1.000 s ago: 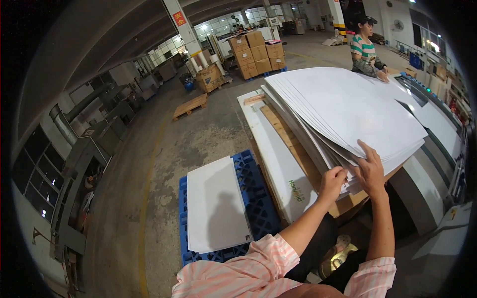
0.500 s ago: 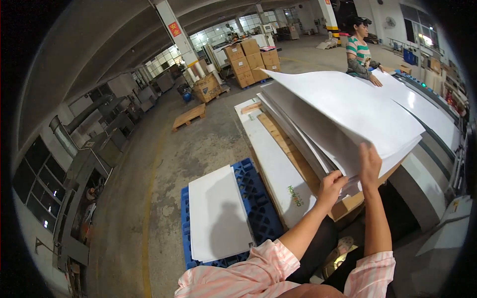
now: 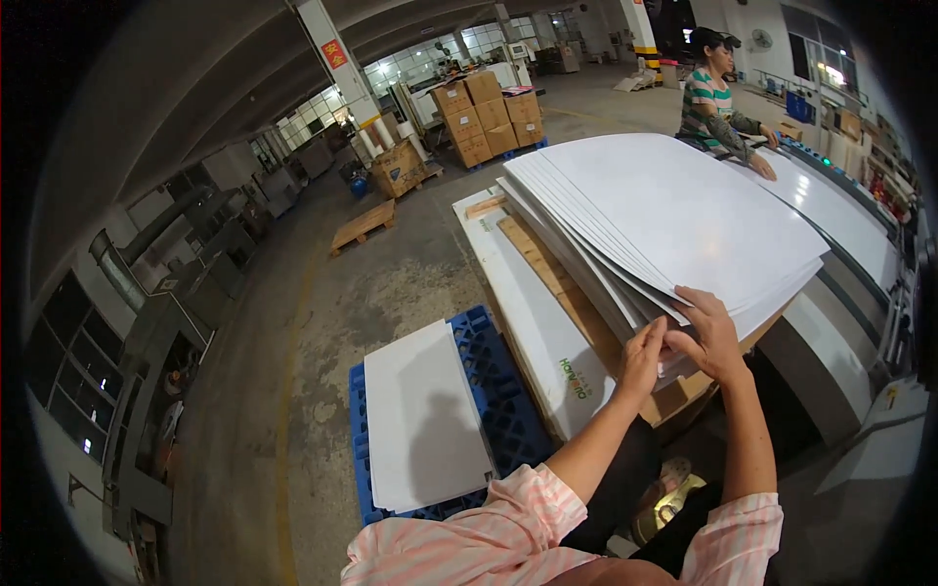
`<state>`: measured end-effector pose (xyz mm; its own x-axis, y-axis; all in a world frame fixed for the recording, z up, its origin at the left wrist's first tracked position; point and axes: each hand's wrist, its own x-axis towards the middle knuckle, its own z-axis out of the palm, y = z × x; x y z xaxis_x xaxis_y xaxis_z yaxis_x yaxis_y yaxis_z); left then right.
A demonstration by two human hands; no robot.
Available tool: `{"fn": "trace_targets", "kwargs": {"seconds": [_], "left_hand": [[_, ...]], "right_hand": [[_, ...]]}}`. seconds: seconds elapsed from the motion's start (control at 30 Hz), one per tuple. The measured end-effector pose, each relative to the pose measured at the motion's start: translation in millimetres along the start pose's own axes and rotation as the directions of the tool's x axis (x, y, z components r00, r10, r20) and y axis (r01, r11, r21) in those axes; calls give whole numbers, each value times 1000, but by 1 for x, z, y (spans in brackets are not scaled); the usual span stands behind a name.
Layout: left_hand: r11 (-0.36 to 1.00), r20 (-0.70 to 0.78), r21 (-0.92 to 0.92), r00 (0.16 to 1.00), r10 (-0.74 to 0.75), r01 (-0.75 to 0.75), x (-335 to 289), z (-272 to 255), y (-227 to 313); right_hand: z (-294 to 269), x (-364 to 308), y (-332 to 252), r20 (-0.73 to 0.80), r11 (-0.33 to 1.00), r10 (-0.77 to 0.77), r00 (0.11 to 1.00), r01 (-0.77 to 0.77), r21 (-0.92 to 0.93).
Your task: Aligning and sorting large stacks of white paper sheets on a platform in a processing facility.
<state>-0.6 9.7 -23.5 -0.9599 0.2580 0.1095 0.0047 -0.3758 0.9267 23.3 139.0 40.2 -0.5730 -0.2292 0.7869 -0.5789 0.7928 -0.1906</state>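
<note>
A tall stack of large white sheets point(image 3: 674, 195) lies in front of me, its top sheets stepped at the left edge. At the near corner, my right hand point(image 3: 711, 337) rests its stretched fingers on the edge of the top sheets. Its thumb stands apart below them. Just left of it, my left hand point(image 3: 640, 363) is held against the near edges of the stack with its fingers stretched out. The fingertips of the left hand come close to the right thumb; whether they touch, I cannot tell. The inner sides of both hands are partly hidden.
Left of the stack, a white board point(image 3: 537, 322) lies beside a wooden strip. A blue plastic pallet point(image 3: 498, 391) carries more white sheets point(image 3: 420, 420). Beyond stand a wooden pallet point(image 3: 363, 227) and cartons point(image 3: 484, 122). At far right, a co-worker point(image 3: 711, 98) leans over a machine bed point(image 3: 831, 195).
The raised top sheet has come down flat onto the stack. My right hand has lowered to the corner with its fingers spread. The co-worker's hands have shifted over the machine bed.
</note>
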Motion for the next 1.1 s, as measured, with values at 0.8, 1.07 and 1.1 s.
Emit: {"fn": "trace_targets", "kwargs": {"seconds": [0.8, 1.07, 1.1], "left_hand": [[986, -65, 165, 998, 15, -4, 5, 2, -2], [996, -37, 70, 998, 60, -57, 4, 13, -4], [995, -9, 97, 999, 30, -29, 5, 8, -3]], "right_hand": [[-23, 3, -6, 17, 831, 350, 937, -319, 455], [11, -23, 46, 154, 893, 440, 885, -449, 26], [11, -20, 41, 151, 919, 393, 907, -394, -23]]}}
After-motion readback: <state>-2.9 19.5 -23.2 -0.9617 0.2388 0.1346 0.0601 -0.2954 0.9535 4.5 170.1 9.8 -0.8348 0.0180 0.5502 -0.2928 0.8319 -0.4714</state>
